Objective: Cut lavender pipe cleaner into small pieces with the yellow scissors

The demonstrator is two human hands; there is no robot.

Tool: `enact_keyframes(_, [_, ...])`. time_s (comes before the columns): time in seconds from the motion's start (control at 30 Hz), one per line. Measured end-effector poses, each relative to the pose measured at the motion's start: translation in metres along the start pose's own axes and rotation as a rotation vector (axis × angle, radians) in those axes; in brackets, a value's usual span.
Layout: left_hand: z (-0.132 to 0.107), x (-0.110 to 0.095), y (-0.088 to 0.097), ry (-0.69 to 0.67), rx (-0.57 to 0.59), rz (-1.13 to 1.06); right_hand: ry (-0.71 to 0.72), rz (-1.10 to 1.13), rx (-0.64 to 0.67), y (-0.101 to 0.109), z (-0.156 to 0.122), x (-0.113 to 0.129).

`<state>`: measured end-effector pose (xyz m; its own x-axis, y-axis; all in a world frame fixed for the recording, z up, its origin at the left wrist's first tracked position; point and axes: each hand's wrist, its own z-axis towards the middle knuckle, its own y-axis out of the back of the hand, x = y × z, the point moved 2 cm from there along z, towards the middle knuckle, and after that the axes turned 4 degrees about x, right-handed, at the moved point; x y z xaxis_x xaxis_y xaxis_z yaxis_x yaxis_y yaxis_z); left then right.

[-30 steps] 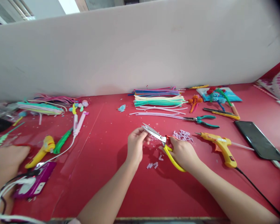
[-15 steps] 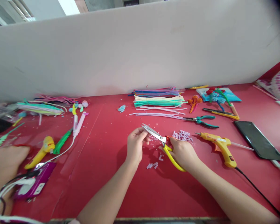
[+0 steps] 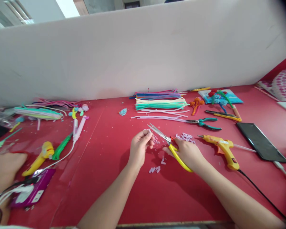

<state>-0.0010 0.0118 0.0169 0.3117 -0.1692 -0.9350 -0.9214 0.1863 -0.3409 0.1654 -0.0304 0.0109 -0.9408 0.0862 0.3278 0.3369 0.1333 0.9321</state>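
Observation:
My right hand (image 3: 187, 152) is closed around the handles of yellow-and-red scissors (image 3: 160, 133), whose blades are slightly parted and point up and left. The fingers of my left hand (image 3: 140, 146) are pinched just left of the blades. A small pale lilac bit, seemingly pipe cleaner, shows at its fingertips. Lilac trimmings (image 3: 155, 140) lie beneath the blades. Behind my right hand is a pile of short lilac pipe cleaner pieces (image 3: 185, 137). A few more cut pieces (image 3: 154, 169) rest on the red table in front, between my forearms.
Bundled pipe cleaners (image 3: 160, 103) lie at the back, near green-handled pliers (image 3: 203, 122). To the right are a yellow glue gun (image 3: 220, 148) with a cord and a phone (image 3: 262, 141). On the left are another person's arm (image 3: 4, 171), a purple power strip (image 3: 34, 187) and a second glue gun (image 3: 39, 158).
The scissor blades have moved up and right, away from my left fingertips, and the lilac bit there is now visible. The view has shifted slightly.

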Motion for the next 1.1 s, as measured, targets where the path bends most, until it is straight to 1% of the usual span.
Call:
enact_keyframes(0.1, [-0.001,0.004,-0.005,0.064,0.096,0.024,0.025,0.189,0.047,0.003,0.002,0.001])
enact_keyframes(0.3, [-0.008,0.013,-0.017,0.240,0.340,0.135,0.141,0.729,0.051,0.013,0.000,0.010])
enact_keyframes(0.37, [-0.010,0.013,-0.020,0.261,0.384,0.160,0.139,0.821,0.089,0.015,-0.002,0.011])
enact_keyframes(0.47, [-0.011,0.013,-0.022,0.269,0.402,0.175,0.112,0.858,0.130,0.014,-0.003,0.010])
enact_keyframes(0.6, [-0.013,0.012,-0.022,0.271,0.396,0.189,0.105,0.817,0.106,0.010,-0.003,0.008])
enact_keyframes(0.73, [-0.013,0.014,-0.022,0.255,0.384,0.221,0.105,0.713,0.074,0.008,-0.002,0.009])
enact_keyframes(0.8, [-0.013,0.015,-0.021,0.248,0.360,0.227,0.120,0.639,0.063,0.009,-0.001,0.008])
enact_keyframes(0.87, [-0.010,0.015,-0.018,0.215,0.288,0.194,0.131,0.506,0.031,0.010,-0.001,0.006])
enact_keyframes(0.97, [-0.004,0.012,-0.011,0.121,0.133,0.072,0.091,0.238,-0.022,0.010,-0.002,0.004])
enact_keyframes(1.03, [-0.001,0.009,-0.006,0.069,0.051,-0.003,0.058,0.114,-0.019,0.008,-0.003,0.004])
enact_keyframes(1.1, [0.001,0.007,-0.003,0.046,0.003,-0.049,0.053,0.053,0.001,0.005,-0.004,0.006])
